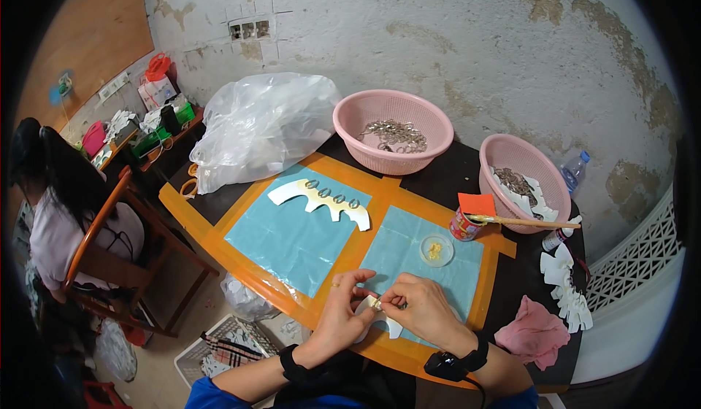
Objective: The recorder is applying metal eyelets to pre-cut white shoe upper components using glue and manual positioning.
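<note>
Work table [522, 278]: dark surface bearing blue sheeting [292, 241] edged with orange tape.
Plastic bag [266, 121]: translucent and bulging, at the table's far left.
Pink baskets: the larger [387, 163] stands at the far edge with metal pieces inside; the smaller [522, 153], to its right, contains metal and white pieces.
Right hand [427, 310]: thumb and index finger drawn together in a pinch at the upper end of the white piece; whatever lies between the tips is too small to tell.
Left hand [339, 310]: thumb and fingers nearly closed, steadying the same piece from its left end; the index finger arches above it.
Scalloped strip [303, 192]: flat on the left sheet, well apart from both hands, with four dark oval pieces [326, 193] in a row along its upper edge.
White piece [395, 329]: notched, at the near edge of the sheeting; its upper end lies between the two hands' fingertips, its lower part showing beneath the right fingers.
Red can [465, 225]: a brush [529, 222] rests across its top.
Round dish [447, 258]: clear, with yellow bits, beyond the right hand.
</note>
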{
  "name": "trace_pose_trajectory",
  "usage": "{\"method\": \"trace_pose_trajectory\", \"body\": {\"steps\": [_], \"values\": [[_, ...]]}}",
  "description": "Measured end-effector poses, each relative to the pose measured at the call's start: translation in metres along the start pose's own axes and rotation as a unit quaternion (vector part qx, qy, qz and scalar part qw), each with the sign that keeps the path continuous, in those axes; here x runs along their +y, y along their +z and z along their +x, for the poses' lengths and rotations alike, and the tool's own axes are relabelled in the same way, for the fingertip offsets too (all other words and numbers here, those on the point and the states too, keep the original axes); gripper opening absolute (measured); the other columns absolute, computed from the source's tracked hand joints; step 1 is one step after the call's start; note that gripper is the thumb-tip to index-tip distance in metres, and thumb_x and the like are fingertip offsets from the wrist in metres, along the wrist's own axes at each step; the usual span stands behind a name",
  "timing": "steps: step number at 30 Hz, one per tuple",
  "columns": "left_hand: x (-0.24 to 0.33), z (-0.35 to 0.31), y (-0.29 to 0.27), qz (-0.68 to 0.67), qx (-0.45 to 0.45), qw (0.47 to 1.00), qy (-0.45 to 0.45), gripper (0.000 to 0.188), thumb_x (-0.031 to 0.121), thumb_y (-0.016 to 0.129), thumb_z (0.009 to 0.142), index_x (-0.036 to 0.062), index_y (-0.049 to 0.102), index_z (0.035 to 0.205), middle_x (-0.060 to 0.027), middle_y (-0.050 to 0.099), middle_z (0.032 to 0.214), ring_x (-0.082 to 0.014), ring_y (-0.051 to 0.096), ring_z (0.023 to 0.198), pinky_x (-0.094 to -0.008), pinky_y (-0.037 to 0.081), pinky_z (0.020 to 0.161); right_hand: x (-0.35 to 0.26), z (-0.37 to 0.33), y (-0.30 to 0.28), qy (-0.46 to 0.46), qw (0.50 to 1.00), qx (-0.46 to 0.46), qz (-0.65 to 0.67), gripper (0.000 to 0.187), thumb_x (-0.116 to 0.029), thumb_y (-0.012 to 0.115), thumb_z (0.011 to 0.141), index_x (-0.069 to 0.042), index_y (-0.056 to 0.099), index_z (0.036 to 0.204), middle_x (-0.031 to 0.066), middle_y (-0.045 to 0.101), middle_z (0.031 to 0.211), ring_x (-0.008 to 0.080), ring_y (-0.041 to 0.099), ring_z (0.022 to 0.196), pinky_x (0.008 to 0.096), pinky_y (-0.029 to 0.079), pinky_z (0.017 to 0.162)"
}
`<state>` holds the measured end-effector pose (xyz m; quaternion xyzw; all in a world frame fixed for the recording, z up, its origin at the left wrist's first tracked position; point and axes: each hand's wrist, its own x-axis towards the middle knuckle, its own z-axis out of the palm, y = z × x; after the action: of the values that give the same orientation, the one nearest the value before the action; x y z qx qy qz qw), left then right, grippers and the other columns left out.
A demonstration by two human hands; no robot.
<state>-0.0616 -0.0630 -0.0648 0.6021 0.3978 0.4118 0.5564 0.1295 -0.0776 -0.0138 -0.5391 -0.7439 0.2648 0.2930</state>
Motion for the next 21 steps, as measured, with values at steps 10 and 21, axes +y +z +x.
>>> {"method": "trace_pose_trajectory", "body": {"steps": [10,21], "values": [[0.033,-0.005,-0.013,0.290,-0.042,0.942,0.163,0.067,-0.002,0.074,0.082,0.0075,0.052,0.145,-0.0164,0.056,0.129,-0.0359,0.056,0.117,-0.0430,0.050,0.102,-0.001,0.000,0.009,0.001,1.000,-0.006,-0.019,0.011,-0.009,0.076,0.078,-0.005,0.067,0.080,0.0111,0.063,0.087,0.0346,0.065,0.087,0.0470,0.051,0.077],[0.035,0.034,-0.036,0.223,-0.197,0.948,0.117,0.090,-0.001,0.078,0.082,0.0164,0.040,0.161,-0.0049,0.070,0.116,-0.0297,0.056,0.114,-0.0426,0.045,0.104,0.001,0.001,0.009,-0.068,0.997,0.000,-0.045,0.010,-0.005,0.076,0.078,-0.005,0.067,0.081,0.0094,0.060,0.084,0.0299,0.063,0.078,0.0421,0.050,0.068]]}}
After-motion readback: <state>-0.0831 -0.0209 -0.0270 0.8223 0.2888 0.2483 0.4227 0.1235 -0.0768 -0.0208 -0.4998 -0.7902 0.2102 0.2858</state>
